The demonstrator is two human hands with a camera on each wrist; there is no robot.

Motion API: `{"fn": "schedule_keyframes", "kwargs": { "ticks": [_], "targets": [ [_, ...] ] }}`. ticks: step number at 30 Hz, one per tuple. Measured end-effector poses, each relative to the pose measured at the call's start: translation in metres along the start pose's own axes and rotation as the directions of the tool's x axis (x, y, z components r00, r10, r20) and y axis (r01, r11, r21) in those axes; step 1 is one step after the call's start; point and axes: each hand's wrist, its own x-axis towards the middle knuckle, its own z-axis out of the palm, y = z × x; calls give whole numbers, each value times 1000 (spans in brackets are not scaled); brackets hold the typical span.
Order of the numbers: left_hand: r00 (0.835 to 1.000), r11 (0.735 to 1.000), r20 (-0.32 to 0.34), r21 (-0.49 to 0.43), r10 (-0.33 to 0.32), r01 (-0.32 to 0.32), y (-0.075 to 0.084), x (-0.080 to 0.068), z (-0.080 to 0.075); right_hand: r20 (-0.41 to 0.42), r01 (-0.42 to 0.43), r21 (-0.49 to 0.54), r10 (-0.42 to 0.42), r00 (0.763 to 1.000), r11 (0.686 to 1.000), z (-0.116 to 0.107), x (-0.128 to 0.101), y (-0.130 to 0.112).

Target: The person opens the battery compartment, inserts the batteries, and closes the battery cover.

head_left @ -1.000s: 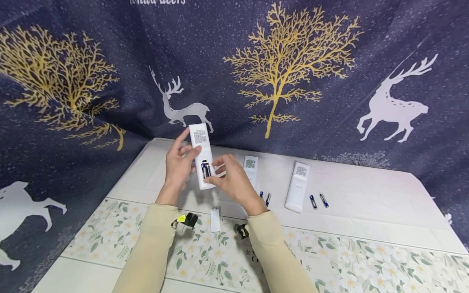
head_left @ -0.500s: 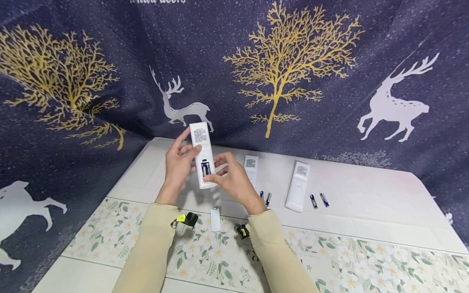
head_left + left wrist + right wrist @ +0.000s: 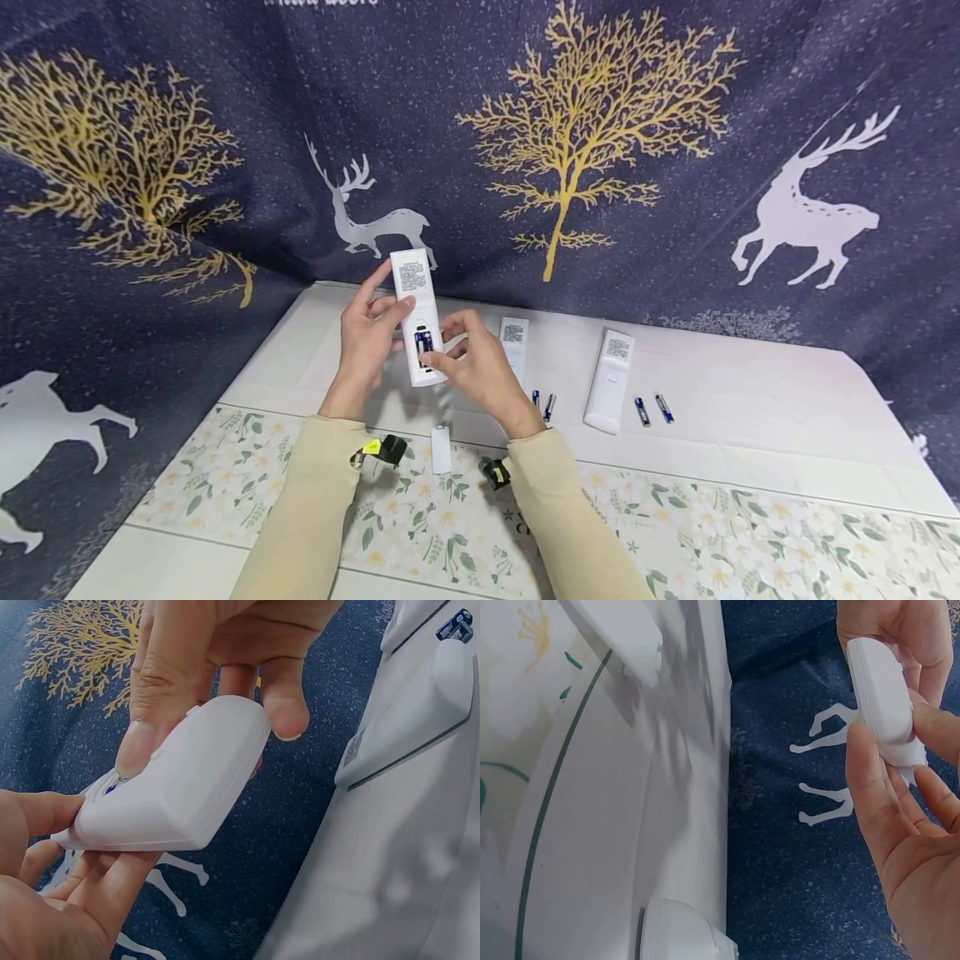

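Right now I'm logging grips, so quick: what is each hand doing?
Left hand: holds the remote upright, back facing the camera.
Right hand: thumb and fingers pinch the remote's lower end at the open battery bay.

At the right edge, the right hand (image 3: 900,825) pinches the lower end of a white remote (image 3: 881,697) between thumb and fingers, while the left hand (image 3: 907,630) holds it from behind. Beside them lies a white table (image 3: 630,825), with dark blue cloth (image 3: 787,885) beyond.
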Motion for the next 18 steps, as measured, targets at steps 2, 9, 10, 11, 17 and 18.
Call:
{"fn": "schedule_keyframes", "kwargs": {
  "ticks": [2,9,10,11,17,18],
  "targets": [
    [1000,1000,2,-4,-1,1,0,0,1,0,1,8,-1,1000,1000,0,0,0],
    [1000,1000,1,-7,-1,1,2,-1,1,-6,-15,-16,15,1000,1000,-1,0,0],
    [1000,1000,1,-10,-2,2,2,0,1,-7,-19,-29,19,1000,999,-1,0,0],
    [1000,1000,1,-11,-2,2,2,0,1,-8,-23,-40,23,1000,999,-1,0,-1],
    [1000,1000,3,-29,-8,8,2,0,1,2,-23,-76,23,1000,997,-4,0,-4],
    [1000,999,3,-32,-10,10,3,0,1,5,-19,-80,20,1000,997,-5,0,-5]
  ]
}}
